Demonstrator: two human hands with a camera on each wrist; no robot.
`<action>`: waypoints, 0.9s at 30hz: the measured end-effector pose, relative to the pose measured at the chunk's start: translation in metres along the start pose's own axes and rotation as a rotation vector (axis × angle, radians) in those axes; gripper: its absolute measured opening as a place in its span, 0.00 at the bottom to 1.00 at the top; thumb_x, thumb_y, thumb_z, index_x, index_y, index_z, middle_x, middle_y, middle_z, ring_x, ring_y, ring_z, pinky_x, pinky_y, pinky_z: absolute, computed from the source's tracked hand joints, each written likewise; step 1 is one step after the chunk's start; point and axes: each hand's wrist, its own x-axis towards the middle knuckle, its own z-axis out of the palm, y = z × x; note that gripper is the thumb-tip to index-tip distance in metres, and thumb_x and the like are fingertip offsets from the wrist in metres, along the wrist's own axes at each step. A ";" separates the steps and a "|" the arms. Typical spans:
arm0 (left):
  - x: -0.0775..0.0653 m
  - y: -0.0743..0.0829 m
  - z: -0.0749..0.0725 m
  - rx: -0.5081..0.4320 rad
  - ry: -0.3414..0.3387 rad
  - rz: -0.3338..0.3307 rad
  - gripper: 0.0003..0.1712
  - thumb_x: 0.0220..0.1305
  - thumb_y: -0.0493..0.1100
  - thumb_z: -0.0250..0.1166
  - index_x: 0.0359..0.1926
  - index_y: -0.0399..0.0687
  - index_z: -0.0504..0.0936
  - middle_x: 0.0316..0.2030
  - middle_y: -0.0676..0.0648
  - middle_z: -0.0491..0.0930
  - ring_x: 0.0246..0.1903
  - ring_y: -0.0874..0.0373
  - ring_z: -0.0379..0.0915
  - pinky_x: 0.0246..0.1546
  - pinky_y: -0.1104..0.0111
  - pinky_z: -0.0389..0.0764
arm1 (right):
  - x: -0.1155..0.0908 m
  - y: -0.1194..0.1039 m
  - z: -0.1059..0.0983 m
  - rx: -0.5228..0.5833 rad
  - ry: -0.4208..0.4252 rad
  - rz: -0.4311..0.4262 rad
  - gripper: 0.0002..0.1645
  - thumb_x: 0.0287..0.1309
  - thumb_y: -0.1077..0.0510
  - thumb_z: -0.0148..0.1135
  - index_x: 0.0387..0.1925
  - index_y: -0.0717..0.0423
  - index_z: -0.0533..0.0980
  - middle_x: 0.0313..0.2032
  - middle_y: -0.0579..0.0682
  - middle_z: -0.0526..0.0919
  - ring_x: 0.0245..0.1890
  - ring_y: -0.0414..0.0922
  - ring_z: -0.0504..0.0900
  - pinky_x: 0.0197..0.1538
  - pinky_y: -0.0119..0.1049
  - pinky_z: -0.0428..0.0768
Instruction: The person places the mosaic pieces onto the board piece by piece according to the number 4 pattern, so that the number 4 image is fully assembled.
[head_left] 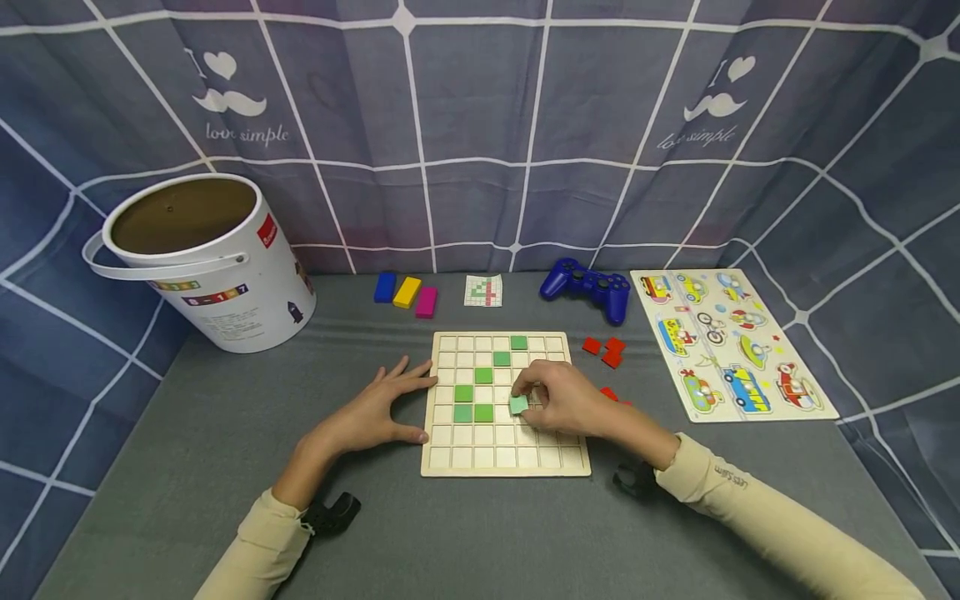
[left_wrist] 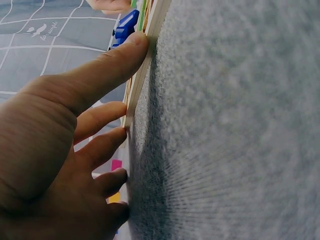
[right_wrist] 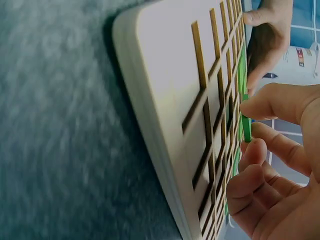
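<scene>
A pale wooden grid board (head_left: 483,457) lies on the grey table, with several green square tiles (head_left: 483,376) set in its cells. My right hand (head_left: 558,398) pinches one more green tile (head_left: 518,405) between thumb and fingers, over the board's right half. In the right wrist view that tile (right_wrist: 246,120) stands tilted at the grid surface. My left hand (head_left: 375,410) spreads its fingers along the board's left edge. Seen from the left wrist, the thumb and fingertips touch the board's side (left_wrist: 142,75).
Red tiles (head_left: 612,353) lie right of the board. Behind it are blue, yellow and magenta blocks (head_left: 407,292), a small pattern card (head_left: 483,291) and a blue game controller (head_left: 588,287). A white bucket (head_left: 247,310) stands left; a picture puzzle board (head_left: 731,342) lies right.
</scene>
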 end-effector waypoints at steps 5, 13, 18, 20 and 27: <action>0.001 0.000 0.000 -0.005 -0.003 -0.001 0.51 0.48 0.51 0.81 0.73 0.50 0.69 0.77 0.50 0.52 0.76 0.38 0.33 0.70 0.38 0.31 | 0.001 -0.003 0.005 0.001 -0.018 0.008 0.15 0.43 0.61 0.75 0.37 0.50 0.84 0.30 0.43 0.81 0.21 0.35 0.72 0.29 0.32 0.74; 0.001 -0.002 0.001 -0.002 -0.002 -0.011 0.52 0.48 0.51 0.81 0.73 0.50 0.69 0.77 0.49 0.52 0.76 0.38 0.33 0.69 0.37 0.31 | 0.005 -0.007 0.014 0.002 -0.044 0.003 0.13 0.45 0.60 0.75 0.37 0.49 0.86 0.30 0.43 0.80 0.22 0.33 0.72 0.29 0.32 0.74; 0.000 -0.002 0.002 -0.003 -0.003 -0.001 0.51 0.48 0.51 0.81 0.73 0.49 0.69 0.77 0.49 0.51 0.76 0.38 0.33 0.69 0.37 0.31 | 0.008 -0.009 0.016 0.007 -0.044 -0.003 0.13 0.45 0.61 0.76 0.36 0.49 0.86 0.31 0.42 0.81 0.23 0.33 0.73 0.30 0.31 0.75; 0.000 -0.003 0.002 -0.003 -0.001 0.003 0.51 0.49 0.51 0.81 0.73 0.49 0.68 0.77 0.49 0.51 0.76 0.38 0.33 0.69 0.37 0.31 | 0.008 -0.009 0.016 0.004 -0.045 0.001 0.13 0.45 0.61 0.77 0.36 0.49 0.86 0.31 0.43 0.81 0.23 0.33 0.73 0.30 0.32 0.75; 0.000 -0.003 0.001 0.004 0.000 0.006 0.51 0.49 0.52 0.81 0.73 0.49 0.68 0.77 0.49 0.51 0.76 0.38 0.33 0.69 0.37 0.32 | 0.006 -0.007 0.008 0.017 -0.039 0.006 0.16 0.45 0.59 0.79 0.39 0.51 0.86 0.33 0.44 0.82 0.23 0.37 0.75 0.31 0.32 0.76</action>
